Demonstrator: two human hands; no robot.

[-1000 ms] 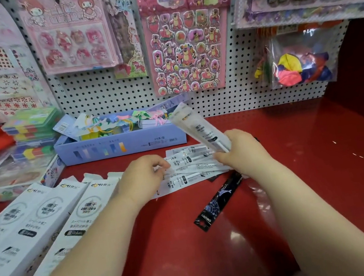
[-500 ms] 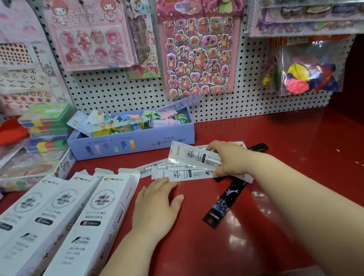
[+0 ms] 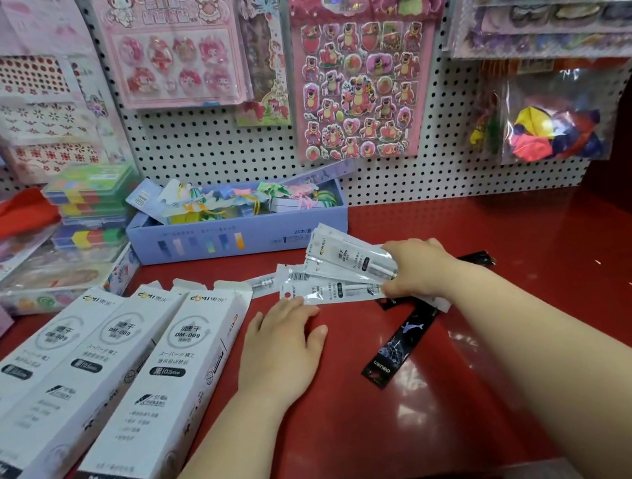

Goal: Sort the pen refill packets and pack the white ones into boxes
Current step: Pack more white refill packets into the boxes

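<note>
Pinching several white packets, the right hand holds them fanned just above the red counter; the left hand lies flat beside them. Better to square their edges first, leave the black packet aside, then slide them into the nearest box.

The right hand covers the near ends of the white packets; their count cannot be determined. 2 black packets pass under that hand, apparently separate, with their middles hidden. The leftmost white box is cut off by the left edge and its small print is blurred.
</note>
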